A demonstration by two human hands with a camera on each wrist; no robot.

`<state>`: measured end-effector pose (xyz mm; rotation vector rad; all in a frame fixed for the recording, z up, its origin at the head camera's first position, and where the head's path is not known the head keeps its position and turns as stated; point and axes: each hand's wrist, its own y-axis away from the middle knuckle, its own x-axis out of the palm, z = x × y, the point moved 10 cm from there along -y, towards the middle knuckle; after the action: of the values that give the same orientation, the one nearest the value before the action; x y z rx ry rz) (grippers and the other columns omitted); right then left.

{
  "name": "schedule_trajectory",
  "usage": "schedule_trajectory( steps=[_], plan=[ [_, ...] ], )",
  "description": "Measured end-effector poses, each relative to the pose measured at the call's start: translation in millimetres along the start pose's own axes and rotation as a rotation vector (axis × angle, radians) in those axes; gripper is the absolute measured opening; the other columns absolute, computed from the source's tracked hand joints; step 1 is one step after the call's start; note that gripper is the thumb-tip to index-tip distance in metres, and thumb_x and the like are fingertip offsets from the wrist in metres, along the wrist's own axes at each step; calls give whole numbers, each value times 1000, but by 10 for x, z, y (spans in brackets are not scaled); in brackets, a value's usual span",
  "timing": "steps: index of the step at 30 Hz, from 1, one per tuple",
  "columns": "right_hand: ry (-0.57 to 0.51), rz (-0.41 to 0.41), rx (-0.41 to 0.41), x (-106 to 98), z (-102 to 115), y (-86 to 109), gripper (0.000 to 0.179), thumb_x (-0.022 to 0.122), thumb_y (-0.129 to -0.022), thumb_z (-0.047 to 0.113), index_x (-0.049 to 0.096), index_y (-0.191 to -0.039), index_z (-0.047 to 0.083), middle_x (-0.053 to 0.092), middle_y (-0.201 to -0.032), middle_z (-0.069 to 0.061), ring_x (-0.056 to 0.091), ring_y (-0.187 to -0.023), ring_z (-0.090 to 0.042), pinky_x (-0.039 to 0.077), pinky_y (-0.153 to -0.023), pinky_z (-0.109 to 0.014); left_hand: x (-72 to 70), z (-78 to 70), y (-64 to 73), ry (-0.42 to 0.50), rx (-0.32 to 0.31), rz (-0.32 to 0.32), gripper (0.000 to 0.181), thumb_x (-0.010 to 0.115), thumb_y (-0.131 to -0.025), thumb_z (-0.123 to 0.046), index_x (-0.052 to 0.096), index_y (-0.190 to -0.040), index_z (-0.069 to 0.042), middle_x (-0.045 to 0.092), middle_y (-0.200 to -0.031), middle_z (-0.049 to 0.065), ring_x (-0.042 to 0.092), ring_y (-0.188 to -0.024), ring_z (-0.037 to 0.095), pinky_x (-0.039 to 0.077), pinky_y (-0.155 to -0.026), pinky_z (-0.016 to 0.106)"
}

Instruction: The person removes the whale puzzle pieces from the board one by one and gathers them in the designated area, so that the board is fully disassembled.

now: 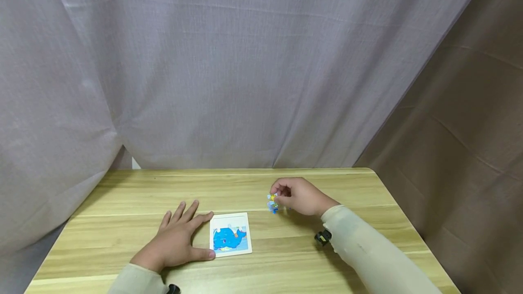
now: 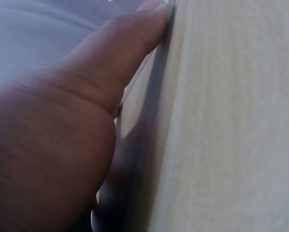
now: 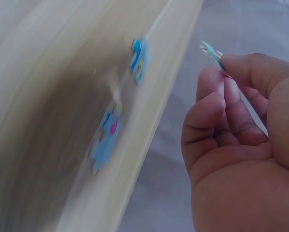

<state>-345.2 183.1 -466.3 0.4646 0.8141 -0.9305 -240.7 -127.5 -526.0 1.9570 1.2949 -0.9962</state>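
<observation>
A square jigsaw tray (image 1: 229,221) with a pale rim lies on the table, its lower part filled with a blue whale picture and its upper strip bare. My left hand (image 1: 175,239) rests spread on the table, thumb and index fingertips at the tray's left corners. To the right, my right hand (image 1: 302,195) pinches a jigsaw piece (image 3: 213,54) between thumb and fingers, held above the table. Loose jigsaw pieces (image 3: 105,140) in light blue lie beneath it. The left wrist view shows mostly the thumb (image 2: 110,58) along the tabletop.
The light wooden table (image 1: 286,262) ends at a grey curtain (image 1: 245,80) behind it. A brown curtain (image 1: 457,149) hangs on the right. Another blue piece (image 3: 139,55) lies close to the loose ones.
</observation>
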Motion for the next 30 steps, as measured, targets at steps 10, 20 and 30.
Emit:
schedule_trajectory(
  steps=[10, 20, 30],
  plan=[
    [-45, -62, 85, -189, -336, 139, 11, 76, -109, 23, 82, -118, 26, 76, -103, 9, 68, -94, -12, 58, -81, -26, 15, 16, -5, -11, -6, 0, 108, 87, -77, -83, 53, -169, -38, 22, -188, 18, 9, -173, 58, 5, -129, 86],
    [-161, -106, 214, -381, -723, 328, 17, 76, -109, 22, 81, -124, 16, 77, -111, -3, 70, -99, -17, 65, -86, -37, 15, 19, -11, -20, -6, -9, 108, 87, -77, -84, 53, -168, -38, 23, -188, 18, 10, -173, 58, 6, -129, 86],
    [-312, -145, 336, -449, -1077, 446, 26, 75, -108, 14, 74, -132, 2, 71, -107, -9, 73, -93, -21, 68, -82, -37, 6, 7, -3, -24, -4, -6, 109, 86, -76, -85, 53, -168, -38, 23, -188, 18, 12, -172, 59, 7, -129, 87]
  ],
)
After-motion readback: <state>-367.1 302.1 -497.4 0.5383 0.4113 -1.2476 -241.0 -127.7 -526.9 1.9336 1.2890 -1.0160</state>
